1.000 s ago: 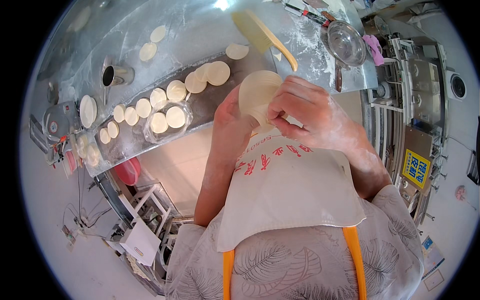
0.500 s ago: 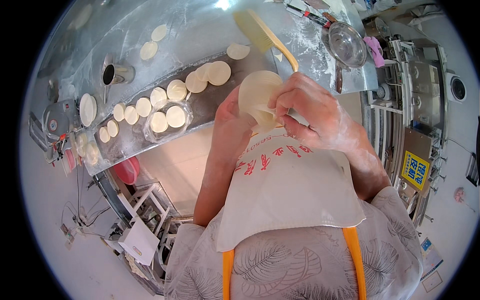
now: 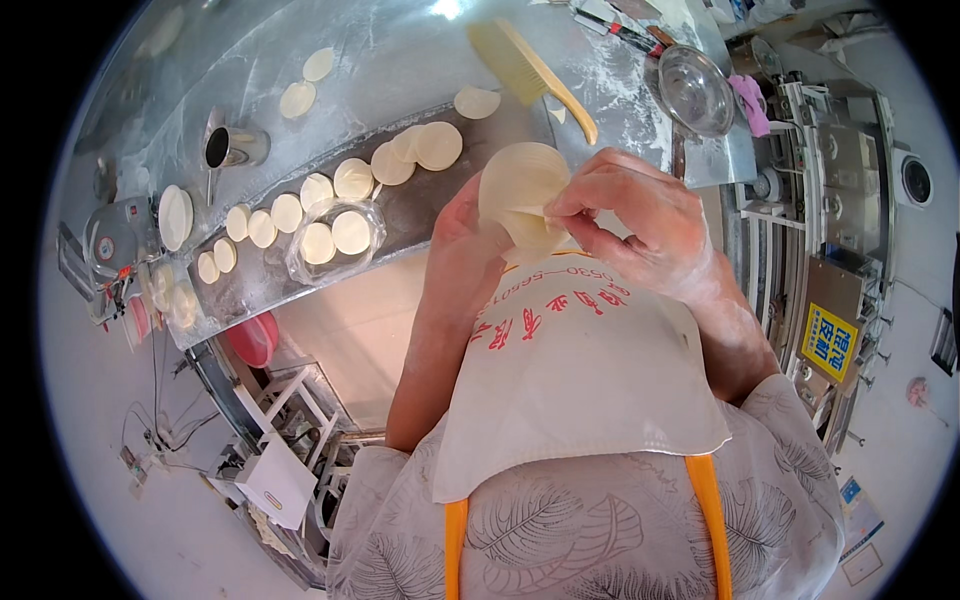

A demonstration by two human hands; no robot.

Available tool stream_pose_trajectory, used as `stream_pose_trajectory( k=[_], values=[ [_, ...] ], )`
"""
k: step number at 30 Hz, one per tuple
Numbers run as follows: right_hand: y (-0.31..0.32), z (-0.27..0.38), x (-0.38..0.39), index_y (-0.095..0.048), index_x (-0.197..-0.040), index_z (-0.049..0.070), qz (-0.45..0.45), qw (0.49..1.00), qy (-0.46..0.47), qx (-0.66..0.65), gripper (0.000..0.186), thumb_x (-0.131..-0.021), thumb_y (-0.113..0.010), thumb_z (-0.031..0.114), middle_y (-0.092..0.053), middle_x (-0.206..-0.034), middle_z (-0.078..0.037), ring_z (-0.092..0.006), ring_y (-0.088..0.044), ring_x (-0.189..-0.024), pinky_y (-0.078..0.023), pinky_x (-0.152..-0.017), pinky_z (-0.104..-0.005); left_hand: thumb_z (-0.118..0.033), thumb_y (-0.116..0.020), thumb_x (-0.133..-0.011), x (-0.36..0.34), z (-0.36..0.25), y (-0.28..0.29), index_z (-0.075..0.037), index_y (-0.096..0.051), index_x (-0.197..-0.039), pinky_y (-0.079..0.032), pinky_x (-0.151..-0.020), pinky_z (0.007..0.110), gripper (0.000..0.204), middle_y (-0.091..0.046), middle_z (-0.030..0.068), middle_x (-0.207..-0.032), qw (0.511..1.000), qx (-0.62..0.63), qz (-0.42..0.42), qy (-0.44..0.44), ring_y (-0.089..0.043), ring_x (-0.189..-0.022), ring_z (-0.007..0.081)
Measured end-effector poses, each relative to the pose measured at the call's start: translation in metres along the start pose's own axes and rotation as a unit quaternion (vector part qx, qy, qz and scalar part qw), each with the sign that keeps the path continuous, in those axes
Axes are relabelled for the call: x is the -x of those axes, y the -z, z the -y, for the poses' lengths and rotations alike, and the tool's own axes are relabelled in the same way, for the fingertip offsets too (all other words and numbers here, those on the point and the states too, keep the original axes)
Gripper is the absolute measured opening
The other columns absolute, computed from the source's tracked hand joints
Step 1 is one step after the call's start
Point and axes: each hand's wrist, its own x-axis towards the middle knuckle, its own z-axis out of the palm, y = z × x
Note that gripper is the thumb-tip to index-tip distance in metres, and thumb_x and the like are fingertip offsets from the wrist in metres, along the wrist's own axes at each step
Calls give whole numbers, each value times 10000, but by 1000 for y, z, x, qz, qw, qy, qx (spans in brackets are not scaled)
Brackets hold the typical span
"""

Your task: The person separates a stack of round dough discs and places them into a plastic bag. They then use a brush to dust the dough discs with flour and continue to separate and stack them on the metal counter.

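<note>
A stack of thin, pale dough wrappers [image 3: 520, 178] is held up in front of my chest, above the apron. My left hand [image 3: 462, 222] grips the stack from its left side and from below, with most of the fingers hidden behind it. At the stack's right edge, my right hand [image 3: 640, 212] pinches a lifted fold of the top wrapper between thumb and forefinger. Beyond the stack, several round dough wrappers [image 3: 438, 147] lie in overlapping piles along a dark strip of the table. Two small piles rest on clear plastic film [image 3: 375, 233].
A brush with a yellow handle [image 3: 550, 85] lies past my hands on the floured metal table [image 3: 390, 50]. A steel bowl [image 3: 695, 90] sits at the far right. Leftward stand a metal cup [image 3: 240, 148] and a grey scale [image 3: 122, 240]. Below the table is a red basin [image 3: 254, 340].
My right hand has shifted slightly right, drawing the top wrapper's edge away from the stack into a fold. My left hand stays nearly in place.
</note>
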Motion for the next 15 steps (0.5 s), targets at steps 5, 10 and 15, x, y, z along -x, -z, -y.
stream_pose_trajectory(
  k=[5, 10, 15],
  values=[
    [5, 6, 0, -700, -1026, 25, 14, 998, -66, -7, 216, -855, -791, -71, -700, -906, -88, -242, -699, -790, -565, -695, -350, -67, -848, -895, -1, -2, -1, 37, -467, -1553, -532, -1129, 385, 767, -632, 138, -1472, 1000, 5, -8, 9, -640, -1341, 243],
    [13, 3, 5, -668, -1156, 26, 1, 989, -125, -73, 268, -922, -761, -66, -743, -1030, -89, -195, -755, -927, -605, -806, -328, -69, -845, -893, -3, -5, -5, 40, -463, -1556, -531, -1138, 395, 772, -631, 142, -1475, 999, 7, -23, 20, -640, -1345, 249],
    [16, 3, 8, -640, -1218, 22, -12, 969, -195, -152, 234, -1001, -712, -30, -731, -1120, -78, -146, -731, -962, -592, -858, -323, -76, -866, -874, -5, -4, 0, 44, -459, -1557, -536, -1137, 402, 804, -630, 143, -1475, 999, 23, -16, 19, -641, -1343, 255]
  ],
)
